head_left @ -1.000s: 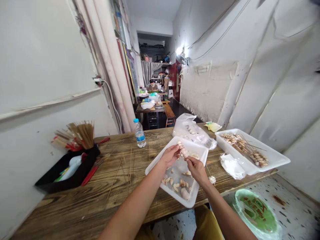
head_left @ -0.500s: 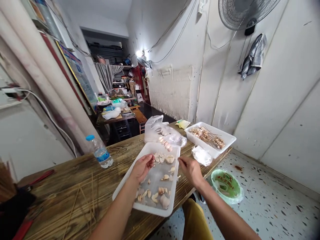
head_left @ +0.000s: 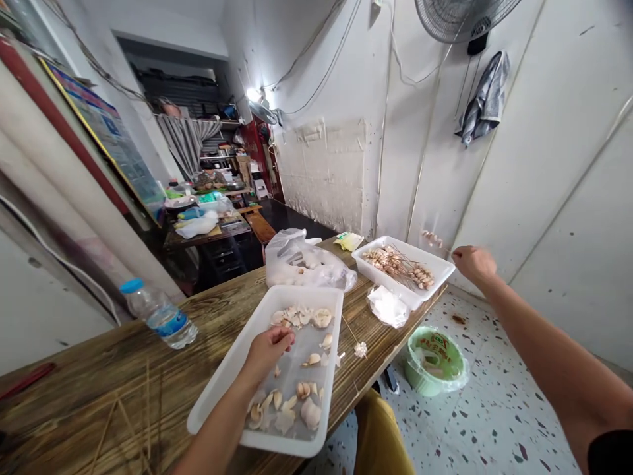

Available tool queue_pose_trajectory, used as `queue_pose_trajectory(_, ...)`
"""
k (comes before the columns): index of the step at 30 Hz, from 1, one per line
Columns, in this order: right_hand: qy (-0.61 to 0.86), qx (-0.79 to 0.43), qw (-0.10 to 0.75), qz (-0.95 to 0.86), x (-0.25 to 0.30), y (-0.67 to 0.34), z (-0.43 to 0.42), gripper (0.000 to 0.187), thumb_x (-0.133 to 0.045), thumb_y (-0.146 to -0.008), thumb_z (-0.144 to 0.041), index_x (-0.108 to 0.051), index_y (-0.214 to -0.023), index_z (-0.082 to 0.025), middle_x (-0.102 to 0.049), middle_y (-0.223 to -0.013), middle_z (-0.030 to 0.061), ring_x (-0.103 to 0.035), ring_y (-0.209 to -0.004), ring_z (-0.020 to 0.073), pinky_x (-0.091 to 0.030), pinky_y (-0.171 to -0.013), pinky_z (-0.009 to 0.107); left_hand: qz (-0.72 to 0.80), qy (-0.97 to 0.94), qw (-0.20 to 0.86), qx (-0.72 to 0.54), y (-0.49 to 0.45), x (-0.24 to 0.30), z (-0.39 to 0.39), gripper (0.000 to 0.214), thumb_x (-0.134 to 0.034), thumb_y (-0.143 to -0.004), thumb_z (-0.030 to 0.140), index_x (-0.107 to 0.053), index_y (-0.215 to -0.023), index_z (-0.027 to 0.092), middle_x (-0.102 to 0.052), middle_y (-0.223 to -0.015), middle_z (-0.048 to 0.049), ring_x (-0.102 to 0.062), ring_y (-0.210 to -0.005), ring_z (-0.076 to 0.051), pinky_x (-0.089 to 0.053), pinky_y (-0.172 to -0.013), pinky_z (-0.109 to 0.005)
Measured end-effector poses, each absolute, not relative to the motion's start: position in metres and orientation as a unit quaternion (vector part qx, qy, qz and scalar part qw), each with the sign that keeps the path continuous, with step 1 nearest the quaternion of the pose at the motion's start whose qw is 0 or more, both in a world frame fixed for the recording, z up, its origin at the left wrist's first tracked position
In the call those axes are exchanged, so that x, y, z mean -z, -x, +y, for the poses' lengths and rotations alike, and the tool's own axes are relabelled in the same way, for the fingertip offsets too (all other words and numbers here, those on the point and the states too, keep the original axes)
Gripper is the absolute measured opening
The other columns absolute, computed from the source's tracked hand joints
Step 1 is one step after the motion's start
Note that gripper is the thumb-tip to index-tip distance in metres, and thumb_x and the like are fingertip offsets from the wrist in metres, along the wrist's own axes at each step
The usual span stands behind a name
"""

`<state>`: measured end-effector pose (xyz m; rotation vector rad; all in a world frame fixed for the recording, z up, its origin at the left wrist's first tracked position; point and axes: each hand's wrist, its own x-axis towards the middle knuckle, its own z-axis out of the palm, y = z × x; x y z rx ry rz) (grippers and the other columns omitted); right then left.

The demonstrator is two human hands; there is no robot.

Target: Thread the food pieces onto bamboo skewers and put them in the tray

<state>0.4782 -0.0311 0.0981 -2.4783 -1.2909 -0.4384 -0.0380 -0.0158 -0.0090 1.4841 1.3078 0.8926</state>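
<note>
My right hand [head_left: 475,264] is raised at the right, beyond the far tray. Its fingers pinch a thin skewer whose garlic cloves [head_left: 432,239] look blurred above the tray's right corner. Over the near white tray [head_left: 332,389] is my left hand [head_left: 270,346], thumb and fingers pressed together; whatever is in them is too small to make out. Around it in this tray lie loose garlic cloves [head_left: 311,359], papery skins and a garlic bulb [head_left: 310,414]. The second white tray [head_left: 366,264] holds several filled garlic skewers [head_left: 395,264].
A clear plastic bag [head_left: 309,264] and white crumpled plastic [head_left: 388,305] sit by the trays. Bare sticks [head_left: 148,409] and a water bottle [head_left: 161,316] are on the left of the wooden table. A green lined bin [head_left: 435,363] stands on the floor at right.
My right hand has swung far right with the garlic skewer, from above the near tray to beside the far one. My left hand has closed its fingers and dropped slightly. The view has shifted right.
</note>
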Motion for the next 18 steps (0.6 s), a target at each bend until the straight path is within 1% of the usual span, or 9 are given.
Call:
queue_pose_trajectory(2,0.857,0.145,0.071,-0.489,-0.1,-0.502,-0.03,0.022,-0.055,-0.081,-0.011,-0.075,-0.085,-0.019,-0.071,-0.09,0.0123,-0.059,-0.094,0.0235,-0.038,-0.084,0.036,0.537,-0.617,0.458,-0.348,0.038,0.009,-0.018,0.039,-0.064,-0.059,0.054,-0.065,-0.072,0.017,-0.06,-0.062,0.0003,-0.053,-0.062,-0.016,-0.041,-0.063,-0.028)
queue_pose_trajectory(4,0.818,0.154,0.004,-0.554,-0.106,-0.519,-0.025,0.022,-0.054,-0.083,-0.009,-0.073,-0.077,-0.018,-0.07,-0.086,0.0125,-0.055,-0.097,0.0238,-0.032,-0.093,0.04,0.538,-0.627,0.451,-0.336,0.038,0.008,-0.019,0.039,-0.063,-0.06,0.055,-0.065,-0.072,0.018,-0.061,-0.063,-0.0001,-0.054,-0.063,-0.017,-0.042,-0.065,-0.029)
queue_pose_trajectory(6,0.771,0.178,-0.049,-0.609,-0.115,-0.529,-0.015,0.023,-0.055,-0.084,-0.009,-0.071,-0.07,-0.018,-0.069,-0.082,0.0125,-0.054,-0.096,0.0238,-0.026,-0.098,0.044,0.543,-0.634,0.444,-0.327,0.038,0.006,-0.021,0.04,-0.061,-0.061,0.057,-0.065,-0.071,0.018,-0.06,-0.063,-0.0007,-0.055,-0.064,-0.018,-0.043,-0.065,-0.029)
queue_pose_trajectory(9,0.716,0.208,-0.113,-0.657,-0.127,-0.534,0.009,0.023,-0.058,-0.079,-0.003,-0.069,-0.065,-0.017,-0.07,-0.079,0.0109,-0.055,-0.097,0.0244,-0.019,-0.105,0.047,0.554,-0.643,0.432,-0.306,0.038,0.003,-0.022,0.043,-0.059,-0.062,0.059,-0.065,-0.071,0.018,-0.06,-0.063,-0.0012,-0.055,-0.066,-0.019,-0.042,-0.066,-0.029)
queue_pose_trajectory(11,0.675,0.232,-0.156,-0.683,-0.132,-0.532,0.029,0.024,-0.057,-0.078,-0.001,-0.068,-0.063,-0.016,-0.071,-0.078,0.0107,-0.056,-0.098,0.0248,-0.016,-0.108,0.048,0.558,-0.65,0.429,-0.286,0.038,0.002,-0.023,0.044,-0.059,-0.063,0.06,-0.065,-0.072,0.018,-0.06,-0.063,-0.0015,-0.055,-0.067,-0.019,-0.042,-0.065,-0.029)
queue_pose_trajectory(14,0.604,0.278,-0.195,-0.721,-0.127,-0.526,0.063,0.026,-0.054,-0.078,-0.002,-0.068,-0.062,-0.017,-0.072,-0.08,0.0102,-0.056,-0.101,0.0238,-0.013,-0.112,0.047,0.562,-0.656,0.432,-0.258,0.04,0.006,-0.022,0.046,-0.058,-0.064,0.062,-0.066,-0.072,0.018,-0.059,-0.063,-0.0016,-0.054,-0.066,-0.019,-0.041,-0.063,-0.028)
queue_pose_trajectory(18,0.588,0.27,-0.18,-0.741,-0.103,-0.517,0.111,0.024,-0.057,-0.071,0.0,-0.067,-0.059,-0.018,-0.071,-0.074,0.0084,-0.057,-0.103,0.0214,-0.014,-0.114,0.044,0.566,-0.664,0.425,-0.239,0.041,0.012,-0.021,0.045,-0.057,-0.067,0.062,-0.066,-0.07,0.018,-0.057,-0.062,-0.0014,-0.052,-0.065,-0.019,-0.04,-0.061,-0.027)
